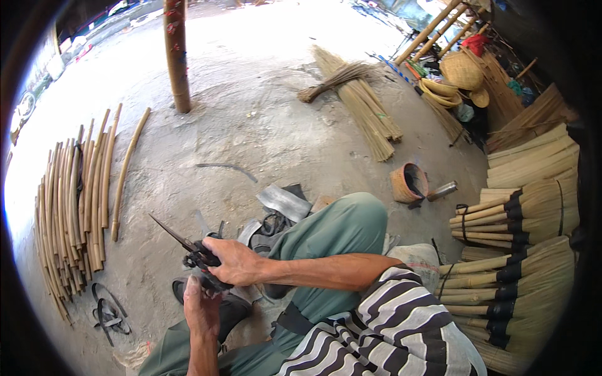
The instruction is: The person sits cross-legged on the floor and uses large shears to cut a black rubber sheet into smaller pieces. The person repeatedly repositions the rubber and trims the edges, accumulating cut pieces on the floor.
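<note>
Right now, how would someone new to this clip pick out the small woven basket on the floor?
Start at the stack of finished brooms on the right. Just left of its top, on the bare concrete floor, sits the small woven basket. It is round, tipped so its dark inside shows, with a metal tube beside it.

The right hand (233, 262) reaches across from the right, fingers curled shut; the left hand (202, 306) rises beneath it, fingers closed upward.

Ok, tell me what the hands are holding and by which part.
Both the right hand and left hand grip dark shears at the handle end; the pointed blades stick out up-left.
</note>
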`<state>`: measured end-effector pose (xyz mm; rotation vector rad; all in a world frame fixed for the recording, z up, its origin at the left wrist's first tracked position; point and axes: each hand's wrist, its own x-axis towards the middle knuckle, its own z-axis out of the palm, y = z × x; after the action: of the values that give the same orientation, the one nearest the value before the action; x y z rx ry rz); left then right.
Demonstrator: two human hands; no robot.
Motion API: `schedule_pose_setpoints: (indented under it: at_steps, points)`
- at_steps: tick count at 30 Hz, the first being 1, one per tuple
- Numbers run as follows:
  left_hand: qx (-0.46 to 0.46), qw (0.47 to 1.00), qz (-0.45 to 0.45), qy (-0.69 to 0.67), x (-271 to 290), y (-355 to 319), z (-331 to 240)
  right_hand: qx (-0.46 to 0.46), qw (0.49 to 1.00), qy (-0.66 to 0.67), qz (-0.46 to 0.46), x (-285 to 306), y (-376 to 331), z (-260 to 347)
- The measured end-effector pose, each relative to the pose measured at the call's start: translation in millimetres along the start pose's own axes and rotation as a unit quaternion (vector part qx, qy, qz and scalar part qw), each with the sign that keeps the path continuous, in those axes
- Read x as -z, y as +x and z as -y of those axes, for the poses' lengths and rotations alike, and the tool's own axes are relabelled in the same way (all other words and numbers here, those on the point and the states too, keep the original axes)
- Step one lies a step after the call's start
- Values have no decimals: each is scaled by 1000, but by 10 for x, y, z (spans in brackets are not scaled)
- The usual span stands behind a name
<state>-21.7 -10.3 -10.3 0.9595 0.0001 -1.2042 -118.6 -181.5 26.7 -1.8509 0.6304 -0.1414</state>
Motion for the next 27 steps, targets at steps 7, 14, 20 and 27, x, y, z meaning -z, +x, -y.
schedule_pose_setpoints:
  at_steps: [7,14,20,27]
  points:
    - [0,987,56,150,-135,-47,71,2,999,-15,-33,41,41,43]
    - [-9,990,107,89,-237,-81,-216,-14,997,67,-47,61,94,-73]
    - [-73,997,-5,-38,25,79,-544,-78,995,56,16,60,67,66]
    - [-145,977,-92,-129,334,127,-766,-54,986,-115,113,-52,0,159]
